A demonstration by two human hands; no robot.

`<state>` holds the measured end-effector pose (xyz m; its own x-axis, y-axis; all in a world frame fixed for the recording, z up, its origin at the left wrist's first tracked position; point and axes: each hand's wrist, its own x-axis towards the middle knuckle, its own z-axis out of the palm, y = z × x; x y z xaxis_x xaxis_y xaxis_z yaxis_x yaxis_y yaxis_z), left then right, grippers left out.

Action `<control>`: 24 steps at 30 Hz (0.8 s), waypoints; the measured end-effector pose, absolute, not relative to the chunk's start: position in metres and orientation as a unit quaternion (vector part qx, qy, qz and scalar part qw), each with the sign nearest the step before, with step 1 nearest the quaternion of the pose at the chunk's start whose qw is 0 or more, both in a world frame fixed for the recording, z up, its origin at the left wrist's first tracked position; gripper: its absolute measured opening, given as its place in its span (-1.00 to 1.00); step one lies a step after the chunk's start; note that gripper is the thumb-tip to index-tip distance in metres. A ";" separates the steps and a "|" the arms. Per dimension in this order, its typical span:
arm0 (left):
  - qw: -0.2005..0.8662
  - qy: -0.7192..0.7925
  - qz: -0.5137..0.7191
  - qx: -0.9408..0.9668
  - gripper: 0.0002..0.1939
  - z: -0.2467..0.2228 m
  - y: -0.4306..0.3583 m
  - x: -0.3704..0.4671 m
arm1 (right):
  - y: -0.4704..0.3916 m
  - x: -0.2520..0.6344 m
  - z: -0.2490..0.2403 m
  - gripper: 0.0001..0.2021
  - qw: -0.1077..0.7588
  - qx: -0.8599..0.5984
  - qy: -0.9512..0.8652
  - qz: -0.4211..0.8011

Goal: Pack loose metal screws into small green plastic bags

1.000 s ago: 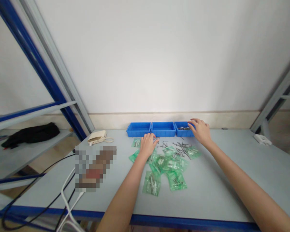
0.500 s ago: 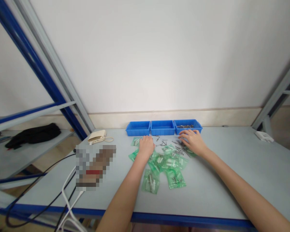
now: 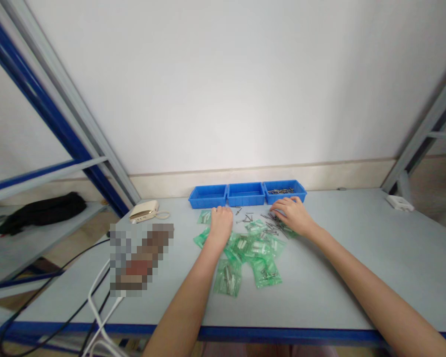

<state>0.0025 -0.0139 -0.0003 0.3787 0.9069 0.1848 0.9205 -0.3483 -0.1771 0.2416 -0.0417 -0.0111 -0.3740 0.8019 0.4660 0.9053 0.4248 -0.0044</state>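
Note:
My left hand (image 3: 221, 224) is closed, its fingers curled down beside the small green bag (image 3: 204, 217); what it holds, if anything, is hidden. At the right, my right hand (image 3: 290, 214) reaches over loose screws (image 3: 273, 229) with its fingers bent and slightly apart. Between and in front of the hands lie several green plastic bags (image 3: 259, 248) with white and metal pieces inside. Nearer the front edge are a bag of long screws (image 3: 228, 278) and another green bag (image 3: 267, 273). A few single screws (image 3: 248, 218) lie behind the pile.
Blue bins, left (image 3: 208, 197), middle (image 3: 246, 194) and right (image 3: 285, 192), stand behind the hands; the right one holds screws. A cream device (image 3: 144, 211), a blurred item and cables (image 3: 96, 307) lie left. A white adapter (image 3: 399, 203) sits far right.
The whole view has shifted slightly, moving things a little left in the picture. My left hand has curled its fingers more; my right hand stays over the loose screws.

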 end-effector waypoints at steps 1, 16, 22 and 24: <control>0.130 -0.555 -0.024 -0.821 -0.74 0.000 -0.014 0.003 | -0.042 0.241 -0.011 -0.76 0.201 -0.520 -0.821 -0.124; -0.034 -0.389 -0.252 -0.886 -0.94 -0.007 -0.019 0.026 | -0.052 0.216 -0.010 -0.79 0.238 -0.450 -0.853 -0.117; -0.093 -0.356 -0.314 -0.875 -0.92 -0.009 -0.023 0.033 | -0.050 0.219 -0.007 -0.80 0.266 -0.462 -0.840 -0.099; -0.088 -0.364 -0.321 -0.870 -0.91 -0.008 -0.024 0.032 | -0.050 0.220 -0.007 -0.77 0.272 -0.470 -0.835 -0.089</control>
